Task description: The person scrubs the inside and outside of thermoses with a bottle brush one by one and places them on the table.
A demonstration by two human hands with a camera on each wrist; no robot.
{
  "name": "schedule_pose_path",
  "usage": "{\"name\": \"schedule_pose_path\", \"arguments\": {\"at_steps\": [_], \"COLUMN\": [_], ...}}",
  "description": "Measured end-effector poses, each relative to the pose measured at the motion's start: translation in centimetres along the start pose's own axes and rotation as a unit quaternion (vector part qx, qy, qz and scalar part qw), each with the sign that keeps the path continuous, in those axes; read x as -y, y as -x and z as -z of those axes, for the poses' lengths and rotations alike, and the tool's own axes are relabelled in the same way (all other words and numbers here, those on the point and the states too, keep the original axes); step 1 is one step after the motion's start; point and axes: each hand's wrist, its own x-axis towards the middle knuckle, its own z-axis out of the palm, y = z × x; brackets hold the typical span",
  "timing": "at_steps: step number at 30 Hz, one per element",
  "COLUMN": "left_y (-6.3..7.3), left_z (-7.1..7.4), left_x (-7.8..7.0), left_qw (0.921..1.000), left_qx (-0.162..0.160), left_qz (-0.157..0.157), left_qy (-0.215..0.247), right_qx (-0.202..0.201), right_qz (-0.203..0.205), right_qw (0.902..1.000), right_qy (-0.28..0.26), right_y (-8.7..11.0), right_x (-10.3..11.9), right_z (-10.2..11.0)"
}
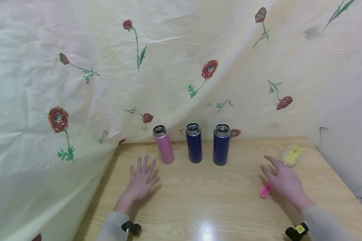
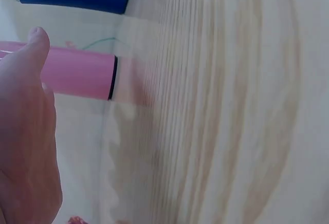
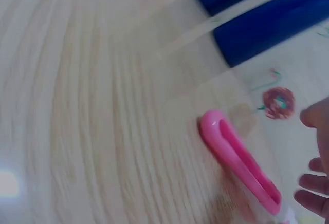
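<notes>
Three open-topped bottles stand upright in a row: a pink bottle (image 1: 164,147), a dark blue bottle (image 1: 194,145) in the middle, and another dark blue bottle (image 1: 221,147) on the right. My left hand (image 1: 141,182), fingers spread and straight, is just in front and left of the pink bottle, holding nothing. Over the right side of the table hovers my right hand (image 1: 285,180), fingers loosely bent with nothing in them. Below it lies a pink plastic piece with a long slot (image 3: 239,160), partly covered by the hand in the head view.
A clear pack with yellow contents (image 1: 292,154) lies beyond my right hand, near the table's right edge. The wooden table (image 1: 196,194) backs onto a flowered cloth (image 1: 169,83), which also hangs along the left and right sides. Each wrist wears a small black camera.
</notes>
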Motion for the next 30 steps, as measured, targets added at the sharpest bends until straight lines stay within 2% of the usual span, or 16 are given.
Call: {"name": "schedule_pose_path", "arguments": {"at_steps": [2,3,6,9,11,12,14,19,25,30], "left_y": [0.3,0.5,1.1,1.5,1.7,1.8,1.9,2.0,2.2,2.3], "left_z": [-0.1,-0.1,-0.1,0.0,0.1,0.1,0.0,-0.1,-0.2,-0.3], "left_x": [-0.3,-0.4,-0.9,-1.2,-1.4,-1.4,-1.5,-1.9,-2.1,-2.3], "left_qw": [0.9998,0.9996,0.9988,0.9978,0.9971,0.9969,0.9965,0.9958,0.9953,0.9952], "left_qx": [-0.006,-0.007,-0.006,-0.002,-0.002,-0.003,-0.007,-0.007,-0.006,-0.007], "left_qz": [-0.004,-0.005,-0.006,-0.002,-0.001,-0.001,-0.005,-0.01,-0.017,-0.019], "left_qy": [0.017,0.027,0.048,0.066,0.075,0.079,0.084,0.09,0.095,0.096], "right_qx": [-0.042,-0.062,-0.091,-0.075,-0.049,-0.036,-0.008,0.042,0.074,0.076], "right_qz": [-0.054,-0.079,-0.154,-0.223,-0.251,-0.259,-0.254,-0.215,-0.216,-0.216], "right_qw": [0.9961,0.9911,0.9684,0.9447,0.9402,0.9404,0.9498,0.9681,0.9683,0.97], "right_qy": [-0.056,-0.087,-0.173,-0.229,-0.225,-0.217,-0.182,-0.122,-0.101,-0.081], "right_y": [0.7,1.1,2.3,3.1,3.5,3.6,3.9,4.4,4.3,4.2], "right_x": [-0.5,-0.8,-1.7,-2.5,-2.8,-3.0,-3.0,-2.9,-2.8,-2.8], "right_z": [0.1,0.1,0.1,0.2,0.6,0.7,1.1,1.5,1.3,0.8]}}
